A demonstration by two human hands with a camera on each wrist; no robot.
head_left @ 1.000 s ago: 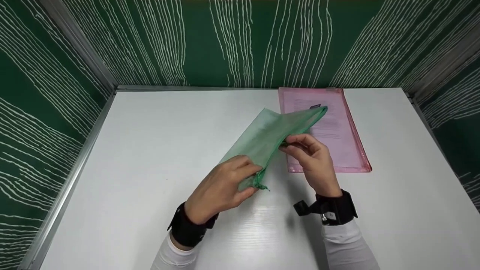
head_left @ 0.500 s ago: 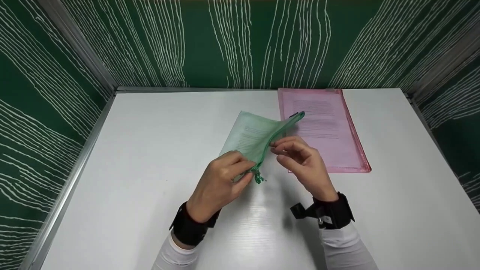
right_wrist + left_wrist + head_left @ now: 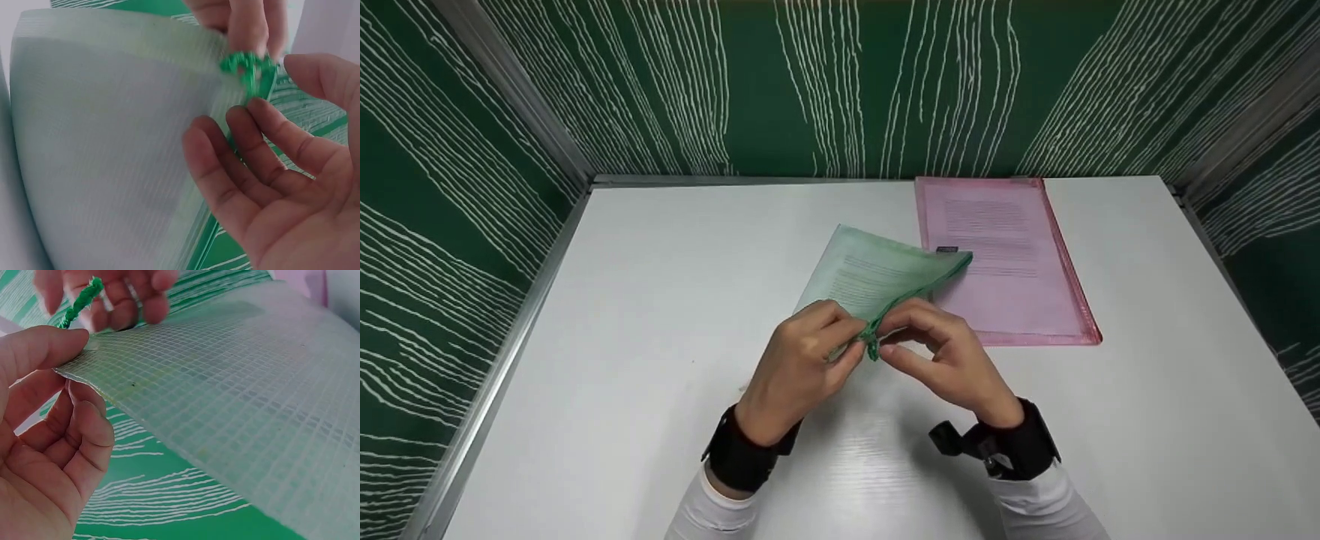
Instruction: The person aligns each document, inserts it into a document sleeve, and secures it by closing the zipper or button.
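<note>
A green translucent mesh zip folder with a printed sheet inside is raised and tilted in the head view. My left hand pinches its near corner; in the left wrist view the thumb lies on top of the mesh. A green braided cord sticks out at that corner beside the left fingertips. My right hand is at the same corner, its fingertips by the green zip edge. Its thumb and index finger stand apart, with nothing gripped between them in the right wrist view.
A pink zip folder holding a printed sheet lies flat at the back right of the white table, partly under the green folder's far corner. Green panels with white wavy lines enclose the table.
The right hand has moved left and toward me along the zip edge to the left hand. The green folder has swung left and its far right corner has dropped.
</note>
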